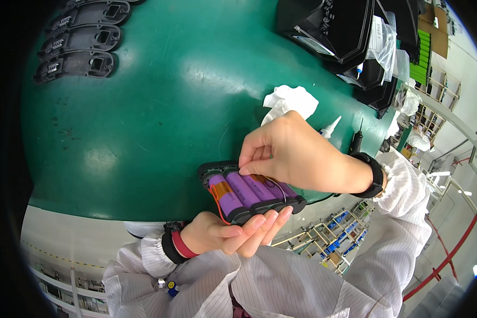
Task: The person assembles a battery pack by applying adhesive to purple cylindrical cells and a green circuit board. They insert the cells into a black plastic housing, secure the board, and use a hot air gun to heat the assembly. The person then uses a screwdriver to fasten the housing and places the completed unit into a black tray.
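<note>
The head view shows the battery pack [244,190], purple cells between black end frames, tilted at the near edge of the green table [138,138], low in the middle. The left hand [230,237] cradles it from the near side, fingers curled beneath and along the near end frame [241,217]. The right hand [297,153] reaches over from the right, thumb and forefinger closed together at the far end frame [215,167]; whether anything thin is caught between them, I cannot tell. The step looks like fine fingertip work at that far end. To do it well, the left hand should keep the near end steady so the pack cannot rock under the pinch, and pressure should go onto the frame rather than the cells. The red wire [215,200] along the left side and the pale wire [281,190] across the right cells want keeping clear of the fingers, lest either be snagged or pulled.
</note>
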Available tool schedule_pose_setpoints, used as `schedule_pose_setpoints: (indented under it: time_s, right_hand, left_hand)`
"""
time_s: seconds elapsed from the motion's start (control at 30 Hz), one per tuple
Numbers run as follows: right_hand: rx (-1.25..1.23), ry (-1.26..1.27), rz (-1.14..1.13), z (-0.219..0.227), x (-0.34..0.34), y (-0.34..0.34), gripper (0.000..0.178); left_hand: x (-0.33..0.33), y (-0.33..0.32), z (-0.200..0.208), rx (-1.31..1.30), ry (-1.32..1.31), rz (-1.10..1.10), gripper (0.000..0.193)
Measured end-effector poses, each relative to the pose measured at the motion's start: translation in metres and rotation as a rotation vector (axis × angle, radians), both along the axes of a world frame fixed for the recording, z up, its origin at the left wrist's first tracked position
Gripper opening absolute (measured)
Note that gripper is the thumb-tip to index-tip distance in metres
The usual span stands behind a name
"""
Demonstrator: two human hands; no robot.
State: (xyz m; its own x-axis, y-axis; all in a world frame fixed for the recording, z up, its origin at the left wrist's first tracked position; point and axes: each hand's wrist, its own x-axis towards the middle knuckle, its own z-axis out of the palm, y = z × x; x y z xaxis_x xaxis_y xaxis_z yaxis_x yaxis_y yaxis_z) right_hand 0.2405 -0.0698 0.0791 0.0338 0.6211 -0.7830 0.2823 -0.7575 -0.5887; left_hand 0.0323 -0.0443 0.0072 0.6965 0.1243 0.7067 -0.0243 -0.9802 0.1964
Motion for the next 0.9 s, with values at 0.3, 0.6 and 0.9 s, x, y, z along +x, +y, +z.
schedule_pose_setpoints:
  time_s: [0.3,0.6,0.9]
  right_hand:
    - [0.321,-0.114,-0.011,-0.004,-0.008,-0.019,0.008]
    - [0.584,-0.583,-0.503,0.051,0.021,-0.060,0.010]
    - [0.763,-1.222,-0.910,0.013,0.159,-0.222,0.014]
  left_hand:
    - [-0.004,0.005,0.001,0.043,0.029,-0.035,0.033]
    - [-0.011,0.003,0.008,0.029,0.113,-0.024,0.037]
    - [-0.013,0.003,0.022,-0.154,0.187,-0.105,0.042]
